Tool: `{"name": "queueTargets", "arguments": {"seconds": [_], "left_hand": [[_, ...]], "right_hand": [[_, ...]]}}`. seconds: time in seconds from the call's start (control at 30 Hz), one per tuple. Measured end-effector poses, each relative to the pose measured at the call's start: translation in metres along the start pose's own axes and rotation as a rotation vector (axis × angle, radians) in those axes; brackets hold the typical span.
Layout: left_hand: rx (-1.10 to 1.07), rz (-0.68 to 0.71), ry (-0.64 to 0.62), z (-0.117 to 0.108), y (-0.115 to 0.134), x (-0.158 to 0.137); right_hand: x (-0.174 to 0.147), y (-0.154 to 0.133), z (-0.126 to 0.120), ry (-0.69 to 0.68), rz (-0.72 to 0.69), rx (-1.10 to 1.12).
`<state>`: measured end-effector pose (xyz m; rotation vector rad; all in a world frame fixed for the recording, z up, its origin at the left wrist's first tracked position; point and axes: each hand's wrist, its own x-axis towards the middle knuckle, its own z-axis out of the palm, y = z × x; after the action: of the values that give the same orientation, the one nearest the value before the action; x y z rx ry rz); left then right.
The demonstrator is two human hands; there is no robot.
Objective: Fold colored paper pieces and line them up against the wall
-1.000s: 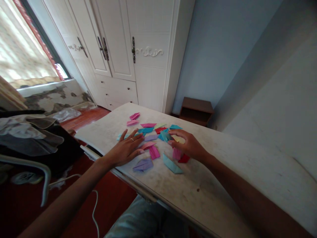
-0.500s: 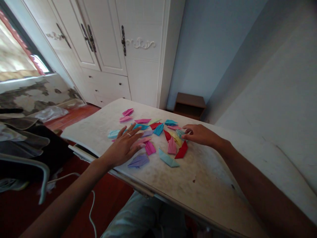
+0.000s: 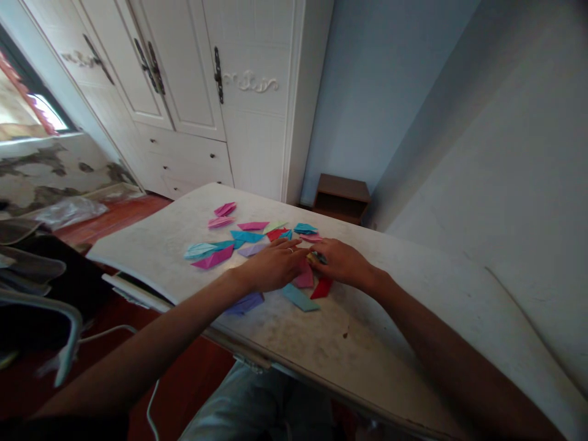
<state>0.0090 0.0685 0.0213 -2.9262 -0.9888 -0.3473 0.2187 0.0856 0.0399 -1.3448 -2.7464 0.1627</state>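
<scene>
Many-coloured folded paper pieces lie loosely on the white table. My left hand stretches its fingers low over the middle of them, close to my right hand, and hides several. Curled inward, the fingers of my right hand close on a light teal folded paper piece, with a yellow folded paper piece at their tips. Just below the hands lie a pink piece, a red piece and a pale teal piece. A purple piece sits under my left forearm.
More folded pieces, such as a magenta one and a blue one, spread to the left. A white wardrobe and a small brown cabinet stand behind. The wall borders the right side.
My left hand has moved right across the pieces, uncovering a magenta one at the left. My right hand has come slightly inward, so both hands now nearly meet. The view has shifted a little.
</scene>
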Motion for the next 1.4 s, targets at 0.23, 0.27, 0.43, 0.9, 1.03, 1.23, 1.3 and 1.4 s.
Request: {"name": "queueTargets", "arguments": {"seconds": [0.23, 0.27, 0.43, 0.9, 1.03, 1.23, 1.3, 1.4], "left_hand": [[0.017, 0.011, -0.037, -0.002, 0.006, -0.019], [0.018, 0.001, -0.044, -0.003, 0.008, -0.023], [0.034, 0.004, -0.042, -0.011, 0.009, -0.033], [-0.081, -0.195, -0.012, -0.011, -0.018, -0.032], [-0.118, -0.189, -0.042, -0.008, -0.02, -0.022], [-0.143, -0.14, -0.052, -0.013, -0.017, -0.013], [-0.151, -0.171, -0.054, -0.013, -0.02, -0.013], [-0.168, -0.263, -0.018, -0.011, -0.028, -0.017]], "right_hand": [[0.0, 0.005, 0.002, -0.036, 0.078, -0.088], [0.001, 0.005, 0.002, -0.047, 0.086, -0.106], [0.002, 0.004, 0.0, -0.065, 0.134, -0.167], [0.012, -0.002, -0.002, 0.126, 0.059, -0.152], [0.032, 0.0, 0.011, 0.197, -0.026, -0.043], [0.037, 0.001, 0.025, 0.202, -0.131, 0.018], [0.035, 0.002, 0.026, 0.202, -0.129, 0.007], [0.035, 0.003, 0.025, 0.21, -0.104, -0.02]]}}
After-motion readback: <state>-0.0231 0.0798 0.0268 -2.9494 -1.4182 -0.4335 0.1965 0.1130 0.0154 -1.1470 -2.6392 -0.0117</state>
